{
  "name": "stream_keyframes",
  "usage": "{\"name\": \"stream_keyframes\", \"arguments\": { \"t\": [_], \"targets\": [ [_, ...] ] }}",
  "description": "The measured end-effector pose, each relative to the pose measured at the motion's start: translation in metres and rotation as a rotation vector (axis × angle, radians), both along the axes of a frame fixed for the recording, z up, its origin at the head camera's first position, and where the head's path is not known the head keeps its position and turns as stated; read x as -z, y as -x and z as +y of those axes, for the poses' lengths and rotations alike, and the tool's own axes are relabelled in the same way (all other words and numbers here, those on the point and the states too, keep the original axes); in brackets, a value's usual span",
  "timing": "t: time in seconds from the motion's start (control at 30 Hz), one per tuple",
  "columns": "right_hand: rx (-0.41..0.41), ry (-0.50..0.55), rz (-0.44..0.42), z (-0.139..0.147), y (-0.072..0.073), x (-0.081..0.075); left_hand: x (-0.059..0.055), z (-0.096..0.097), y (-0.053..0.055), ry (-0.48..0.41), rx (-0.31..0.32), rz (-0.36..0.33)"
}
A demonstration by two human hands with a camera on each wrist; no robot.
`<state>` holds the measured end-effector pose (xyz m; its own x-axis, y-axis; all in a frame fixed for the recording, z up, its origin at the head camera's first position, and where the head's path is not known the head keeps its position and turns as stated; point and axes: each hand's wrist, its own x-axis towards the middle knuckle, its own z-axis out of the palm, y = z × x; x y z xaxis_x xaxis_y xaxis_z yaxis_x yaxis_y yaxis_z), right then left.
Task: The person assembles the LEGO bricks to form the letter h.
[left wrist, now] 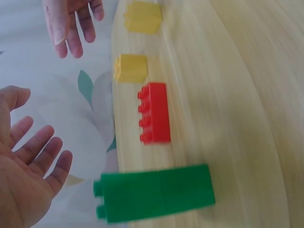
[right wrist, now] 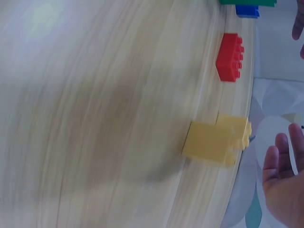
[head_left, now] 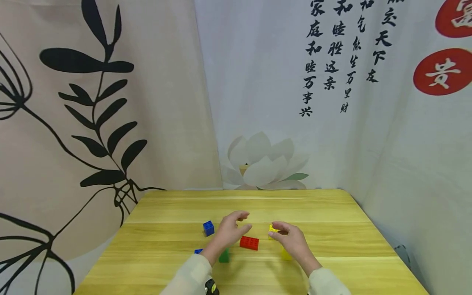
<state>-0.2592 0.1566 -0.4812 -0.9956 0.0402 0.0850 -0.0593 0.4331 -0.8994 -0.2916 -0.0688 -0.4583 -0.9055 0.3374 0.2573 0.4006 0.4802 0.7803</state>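
My left hand (head_left: 229, 231) hovers over the table with thumb and fingers spread and nothing between them. Below and beside it lie a red toy brick (head_left: 249, 243) and a tall green brick (head_left: 224, 256), which the left wrist view shows as two stacked blocks (left wrist: 156, 194). My right hand (head_left: 293, 242) is held in the air too, relaxed and holding nothing. Its fingertips overlap a yellow brick (head_left: 271, 234) in the head view, and a second yellow brick (head_left: 285, 254) is partly hidden under its wrist. Both yellow bricks stand beyond the red one in the left wrist view.
A blue brick (head_left: 208, 228) sits to the left of my left hand. Another blue brick (head_left: 198, 251) is mostly covered by my left forearm. The wooden table (head_left: 177, 229) ends at a printed curtain (head_left: 177, 102) behind it.
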Motion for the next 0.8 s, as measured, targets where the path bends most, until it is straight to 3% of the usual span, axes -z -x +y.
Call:
{"name": "stream_keyframes", "arguments": {
  "t": [0.37,0.8],
  "targets": [
    [0.074,0.009,-0.024,0.018,-0.002,0.004,0.011,0.027,-0.005,-0.036,-0.011,-0.046],
    [0.1,-0.03,-0.054,0.039,-0.01,0.026,0.028,0.043,-0.003,-0.075,-0.053,-0.133]
  ]
}}
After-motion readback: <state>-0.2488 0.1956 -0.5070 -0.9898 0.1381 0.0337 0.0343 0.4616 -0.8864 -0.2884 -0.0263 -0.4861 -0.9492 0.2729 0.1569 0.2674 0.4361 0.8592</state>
